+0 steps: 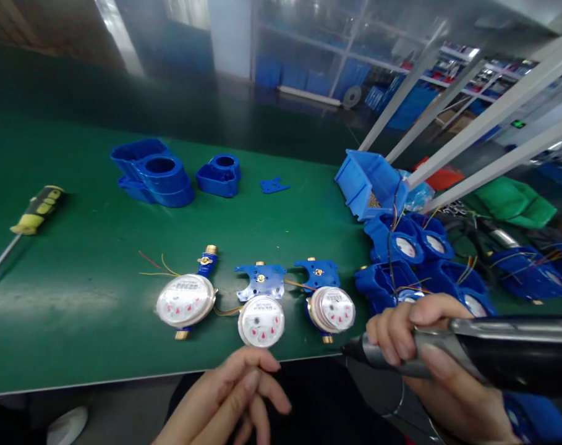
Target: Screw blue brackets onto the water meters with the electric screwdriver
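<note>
My right hand (429,352) is wrapped round a black and grey electric screwdriver (507,346), its tip pointing left near the bench's front edge. At the bench edge, my left hand (234,395) has curled fingers with the thumb against them; whatever it may hold is hidden. Just beyond it lies a round white water meter (261,321) below a blue bracket plate (262,281). A second meter (339,309) with a blue plate (316,273) sits to the right. On the left, another meter (185,301) has brass fittings and loose coloured wires.
A yellow-black screwdriver (42,210) lies far left on the green bench (99,247). Blue housings (169,179), a smaller housing (219,175) and a loose plate (274,185) stand behind. At right are a blue bin (355,185), several housed meters (405,247) and slanting white posts (494,111).
</note>
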A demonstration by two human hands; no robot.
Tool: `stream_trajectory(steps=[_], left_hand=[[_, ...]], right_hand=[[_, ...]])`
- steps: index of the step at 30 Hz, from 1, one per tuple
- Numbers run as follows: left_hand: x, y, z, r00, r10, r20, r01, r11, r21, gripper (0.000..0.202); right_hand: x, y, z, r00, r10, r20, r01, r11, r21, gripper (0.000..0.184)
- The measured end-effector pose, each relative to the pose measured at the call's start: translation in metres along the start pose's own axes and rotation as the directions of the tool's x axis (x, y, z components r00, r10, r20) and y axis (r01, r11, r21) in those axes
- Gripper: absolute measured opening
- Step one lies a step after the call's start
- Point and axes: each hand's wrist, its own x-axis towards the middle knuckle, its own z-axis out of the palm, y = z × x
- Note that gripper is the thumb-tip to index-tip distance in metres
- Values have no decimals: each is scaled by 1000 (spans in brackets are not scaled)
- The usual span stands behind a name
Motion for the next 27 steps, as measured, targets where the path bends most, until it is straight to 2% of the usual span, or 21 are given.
stream_trajectory(steps=[3, 6, 7, 10, 12, 16, 20, 24, 27], left_hand=[[11, -15, 7, 998, -62, 19, 58, 983, 174, 52], [28, -38, 9, 1000, -1, 16, -5, 933, 360, 52], [34, -46, 9, 1000, -6, 29, -5, 931, 366, 51], [50, -67, 13, 989, -145, 5, 142, 975, 170, 47], [58, -74, 16, 971, -235, -41, 236, 971, 26, 49], [67, -77, 24, 953, -294, -69, 293, 956, -26, 59], [68, -77, 27, 960, -272, -60, 273, 962, 1, 63], [67, -70, 31, 978, -204, -55, 206, 978, 40, 65], [65, -57, 38, 989, -145, -44, 144, 989, -23, 64]], right_hand=[[-9, 14, -8, 1000, -27, -7, 27, 997, 78, 14], [-18, 33, -12, 996, -81, 48, 75, 991, 113, 13], [-20, 39, -12, 993, -97, 72, 88, 989, 119, 13], [-22, 53, -9, 984, -133, 120, 117, 985, 130, 12], [-19, 58, -6, 981, -144, 131, 128, 984, 123, 10], [-15, 59, -5, 986, -135, 102, 122, 985, 124, 9], [-18, 50, -9, 989, -118, 95, 103, 983, 150, 10], [-16, 27, -11, 996, -89, 2, 87, 978, 188, 13], [-11, 5, -15, 987, -110, -113, 127, 979, 157, 18]])
